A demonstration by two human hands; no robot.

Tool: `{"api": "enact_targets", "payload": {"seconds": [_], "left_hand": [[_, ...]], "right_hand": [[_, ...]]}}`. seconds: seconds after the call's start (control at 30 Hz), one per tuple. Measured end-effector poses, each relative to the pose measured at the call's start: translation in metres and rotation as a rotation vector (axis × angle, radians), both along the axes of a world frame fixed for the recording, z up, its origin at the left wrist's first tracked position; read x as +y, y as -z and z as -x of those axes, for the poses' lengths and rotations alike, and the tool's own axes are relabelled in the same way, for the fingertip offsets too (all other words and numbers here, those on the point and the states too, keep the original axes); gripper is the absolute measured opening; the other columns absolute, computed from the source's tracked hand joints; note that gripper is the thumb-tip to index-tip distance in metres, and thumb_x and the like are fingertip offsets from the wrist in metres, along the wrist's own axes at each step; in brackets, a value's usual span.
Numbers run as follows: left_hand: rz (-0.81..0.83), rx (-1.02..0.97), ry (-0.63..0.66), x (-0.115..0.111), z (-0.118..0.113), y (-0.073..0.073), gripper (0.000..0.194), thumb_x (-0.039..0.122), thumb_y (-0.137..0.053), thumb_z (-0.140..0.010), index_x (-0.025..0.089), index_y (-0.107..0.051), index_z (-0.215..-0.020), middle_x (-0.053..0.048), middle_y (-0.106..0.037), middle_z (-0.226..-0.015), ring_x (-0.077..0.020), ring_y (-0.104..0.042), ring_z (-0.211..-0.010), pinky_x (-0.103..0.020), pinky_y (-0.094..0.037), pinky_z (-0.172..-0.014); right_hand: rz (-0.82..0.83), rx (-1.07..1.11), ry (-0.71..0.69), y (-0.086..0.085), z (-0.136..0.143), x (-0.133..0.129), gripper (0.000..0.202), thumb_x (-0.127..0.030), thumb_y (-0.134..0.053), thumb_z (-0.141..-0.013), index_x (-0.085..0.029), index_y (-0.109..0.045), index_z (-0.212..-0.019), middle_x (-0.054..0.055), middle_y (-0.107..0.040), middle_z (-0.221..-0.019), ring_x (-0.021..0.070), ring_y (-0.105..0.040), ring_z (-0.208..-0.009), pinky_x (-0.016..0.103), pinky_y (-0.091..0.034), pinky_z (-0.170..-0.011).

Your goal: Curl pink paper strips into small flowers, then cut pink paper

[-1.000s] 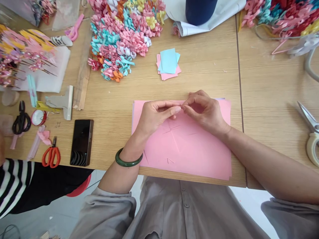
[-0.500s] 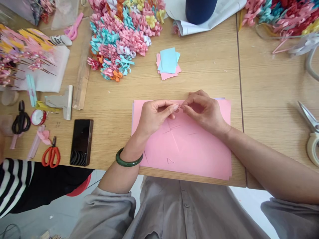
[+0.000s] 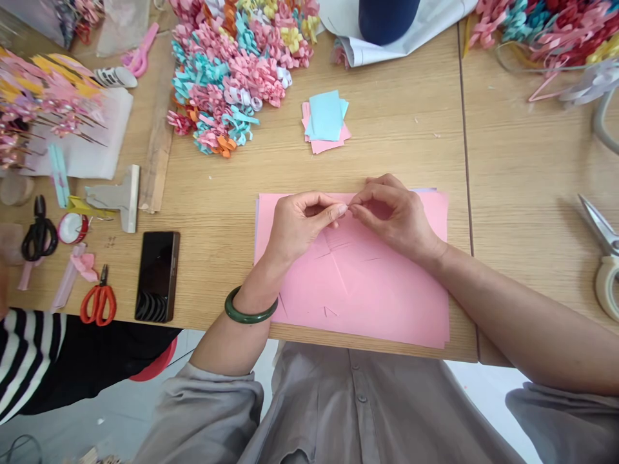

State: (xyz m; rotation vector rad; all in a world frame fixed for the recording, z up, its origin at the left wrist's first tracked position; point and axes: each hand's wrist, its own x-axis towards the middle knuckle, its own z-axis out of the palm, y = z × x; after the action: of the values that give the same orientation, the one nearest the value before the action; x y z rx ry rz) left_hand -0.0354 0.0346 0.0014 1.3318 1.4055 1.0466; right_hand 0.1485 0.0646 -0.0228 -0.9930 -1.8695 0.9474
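Note:
Pink paper sheets [image 3: 387,296] lie stacked at the table's front edge, with thin paper slivers [image 3: 330,312] on top. Over their upper part, my left hand [image 3: 302,225] pinches thumb against fingers, a green bangle on its wrist. My right hand [image 3: 394,216] is pinched too, its fingertips almost touching those of the left. Whatever small piece lies between the fingertips is too hidden to name. Beyond the hands sits a small pile of blue and pink paper squares [image 3: 325,116].
Curled paper pieces [image 3: 232,77] heap at the back, near a dark blue cup [image 3: 388,19]. A phone [image 3: 157,276], red-handled scissors [image 3: 98,301] and a metal clip [image 3: 126,198] lie left; large scissors [image 3: 599,225] lie right. Another person's striped sleeve shows at lower left.
The fingertips of my left hand have closed up slightly, and the curled finger below them shows less. Otherwise the hands stay nearly in place; the view has shifted a little.

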Motion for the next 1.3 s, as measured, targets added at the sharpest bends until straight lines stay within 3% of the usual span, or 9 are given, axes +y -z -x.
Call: {"api": "enact_targets", "payload": {"seconds": [0.53,1.3], "left_hand": [[-0.001,0.037,0.005,0.0,0.0003,-0.0007,0.013,0.029,-0.075,-0.079,0.016,-0.076,-0.076,-0.001,-0.073,-0.067,-0.0108,-0.066,-0.06,-0.022,-0.054,-0.061],[0.002,0.032,-0.007,-0.0002,-0.0001,0.0003,0.016,0.032,-0.076,-0.078,0.017,-0.075,-0.074,-0.001,-0.072,-0.067,-0.0104,-0.064,-0.059,-0.023,-0.052,-0.061]], "right_hand": [[0.023,-0.005,0.032,-0.0045,0.0006,-0.0013,0.01,-0.022,-0.067,-0.083,-0.022,-0.066,-0.073,0.003,-0.066,-0.077,0.0207,-0.06,-0.086,0.044,-0.052,-0.094],[-0.022,-0.014,-0.018,-0.0057,-0.0009,-0.0012,0.016,-0.036,-0.064,-0.089,-0.024,-0.069,-0.079,0.003,-0.069,-0.078,0.0213,-0.06,-0.088,0.043,-0.049,-0.096]]}}
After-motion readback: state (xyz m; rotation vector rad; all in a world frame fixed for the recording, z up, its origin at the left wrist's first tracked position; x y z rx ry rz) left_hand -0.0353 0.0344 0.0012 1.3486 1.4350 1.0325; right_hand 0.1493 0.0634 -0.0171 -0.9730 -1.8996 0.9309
